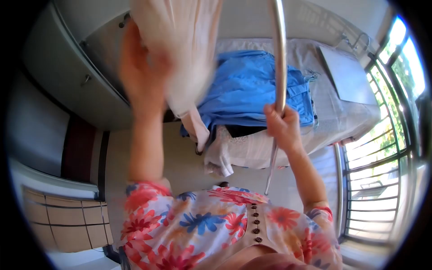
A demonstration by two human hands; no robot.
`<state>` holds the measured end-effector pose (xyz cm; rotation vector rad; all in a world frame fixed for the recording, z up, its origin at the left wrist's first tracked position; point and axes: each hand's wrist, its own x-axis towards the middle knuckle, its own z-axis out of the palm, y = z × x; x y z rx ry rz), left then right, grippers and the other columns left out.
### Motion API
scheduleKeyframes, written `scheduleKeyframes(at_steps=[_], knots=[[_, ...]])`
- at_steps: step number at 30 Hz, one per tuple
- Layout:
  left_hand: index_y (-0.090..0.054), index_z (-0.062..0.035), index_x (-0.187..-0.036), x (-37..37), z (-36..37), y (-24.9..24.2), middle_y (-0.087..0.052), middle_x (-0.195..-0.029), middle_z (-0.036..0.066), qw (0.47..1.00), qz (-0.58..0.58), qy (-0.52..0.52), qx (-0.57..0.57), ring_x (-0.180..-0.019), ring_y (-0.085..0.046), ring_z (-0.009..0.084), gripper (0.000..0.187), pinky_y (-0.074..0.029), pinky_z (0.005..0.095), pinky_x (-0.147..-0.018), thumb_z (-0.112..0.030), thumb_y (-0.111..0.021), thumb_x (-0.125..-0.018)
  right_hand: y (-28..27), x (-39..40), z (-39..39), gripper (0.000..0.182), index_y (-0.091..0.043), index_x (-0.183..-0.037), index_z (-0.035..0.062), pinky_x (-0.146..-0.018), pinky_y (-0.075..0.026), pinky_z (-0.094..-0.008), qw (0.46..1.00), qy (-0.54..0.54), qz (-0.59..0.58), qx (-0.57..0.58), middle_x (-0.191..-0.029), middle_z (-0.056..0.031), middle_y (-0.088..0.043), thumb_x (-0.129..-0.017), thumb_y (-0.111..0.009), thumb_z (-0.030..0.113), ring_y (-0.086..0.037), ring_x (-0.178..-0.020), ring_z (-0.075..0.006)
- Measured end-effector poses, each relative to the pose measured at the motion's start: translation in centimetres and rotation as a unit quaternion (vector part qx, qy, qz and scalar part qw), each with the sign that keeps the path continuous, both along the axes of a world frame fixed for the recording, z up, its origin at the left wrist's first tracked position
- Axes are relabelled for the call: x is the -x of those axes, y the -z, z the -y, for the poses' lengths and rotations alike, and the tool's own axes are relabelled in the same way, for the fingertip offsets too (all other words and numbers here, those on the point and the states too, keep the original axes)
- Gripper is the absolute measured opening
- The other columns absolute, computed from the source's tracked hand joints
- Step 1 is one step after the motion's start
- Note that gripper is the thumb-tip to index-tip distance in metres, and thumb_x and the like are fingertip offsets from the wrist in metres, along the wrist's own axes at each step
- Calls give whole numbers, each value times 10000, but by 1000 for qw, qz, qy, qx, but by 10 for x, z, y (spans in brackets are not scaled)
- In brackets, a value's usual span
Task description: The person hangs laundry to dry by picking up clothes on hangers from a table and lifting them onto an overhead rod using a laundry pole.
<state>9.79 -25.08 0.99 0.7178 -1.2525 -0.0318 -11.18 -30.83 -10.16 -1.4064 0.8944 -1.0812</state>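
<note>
My right hand (283, 123) is closed around a shiny metal pole (280, 54) that runs from the top of the view down to in front of my shirt. Raised on the left, my left hand (146, 67) is blurred by motion, its fingers stretched upward and its thumb apart from them. Beside it hangs a cream cloth garment (189, 49), also smeared, which the thumb side overlaps in this view. The garment's top runs out of the frame, and its lower end (195, 123) dangles in front of the bed.
Blue folded clothes (247, 85) lie on a covered bed (301, 49), with a flat pale board (348, 74) at its right end. A barred window (373, 153) lines the right side. Grey cabinet doors (67, 67) stand on the left, above a tan panel with dark lines (67, 225).
</note>
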Motion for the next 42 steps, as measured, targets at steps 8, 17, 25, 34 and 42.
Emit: scheduleKeyframes(at_steps=[8,17,25,34,42], knots=[[-493,3,-1009,-23,22,70,-564,-893,104,970,57,-214,-100,-818,-558,219,344,-442,314,-722,-23,-554,-671,-106,12,12,286,-472,-636,82,-331,-243,-189,986,21,141,82,-465,35,-381,-780,-614,283,-333,-367,-44],[-542,43,-931,-36,-28,27,-556,-792,30,984,28,-151,-94,-707,-493,87,196,-399,211,-638,-25,-551,-747,-175,80,19,305,-434,-636,102,-350,-236,-206,973,89,151,150,-481,41,-333,-778,-613,304,-301,-371,-50],[-431,35,-1126,82,-36,31,-526,-1035,138,965,37,-150,211,-896,-498,191,353,-394,292,-797,26,-485,-777,-240,117,15,316,-395,-643,95,-358,-272,-231,957,164,117,210,-504,31,-340,-790,-586,300,-316,-380,-64],[-395,-13,-1108,282,56,-3,-477,-633,25,790,-20,576,-209,-550,-490,103,356,-409,230,-496,-211,-518,-840,-269,140,17,295,-381,-651,86,-349,-300,-255,951,156,89,251,-512,5,-373,-793,-564,268,-348,-376,-79],[-401,-82,-798,312,47,-51,-325,-493,-30,819,-48,547,-169,-339,-292,53,237,-260,214,-308,-295,-487,-858,-127,241,-18,518,-390,-1183,18,-749,-435,-269,921,134,-39,364,-1024,-85,-506,-745,-625,162,-476,-1009,-166]])
